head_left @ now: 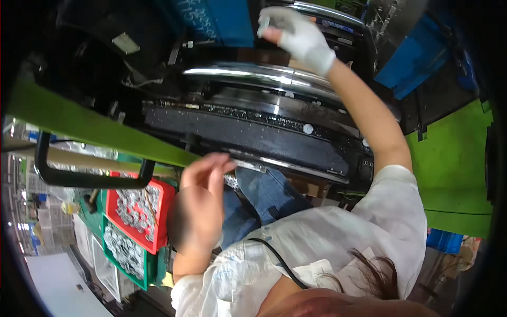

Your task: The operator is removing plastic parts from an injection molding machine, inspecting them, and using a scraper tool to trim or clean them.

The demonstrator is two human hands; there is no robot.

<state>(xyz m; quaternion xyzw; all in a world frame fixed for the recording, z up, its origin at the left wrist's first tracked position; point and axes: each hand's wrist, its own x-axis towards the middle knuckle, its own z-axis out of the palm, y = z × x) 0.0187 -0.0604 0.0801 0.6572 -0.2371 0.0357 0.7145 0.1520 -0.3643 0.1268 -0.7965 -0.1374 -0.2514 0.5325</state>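
Chrome bar (264,76) lying left-right

pale rectangular label (125,43), blue written-on panel (211,21)

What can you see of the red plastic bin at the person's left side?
The red plastic bin is a shallow rectangular tray with a raised rim, tilted in the view. It holds a heap of small silvery metal parts, too small to identify. It lies partly over a green plastic bin with similar parts. A black tubular handle crosses its upper edge. The left hand is beside it; contact is not visible.
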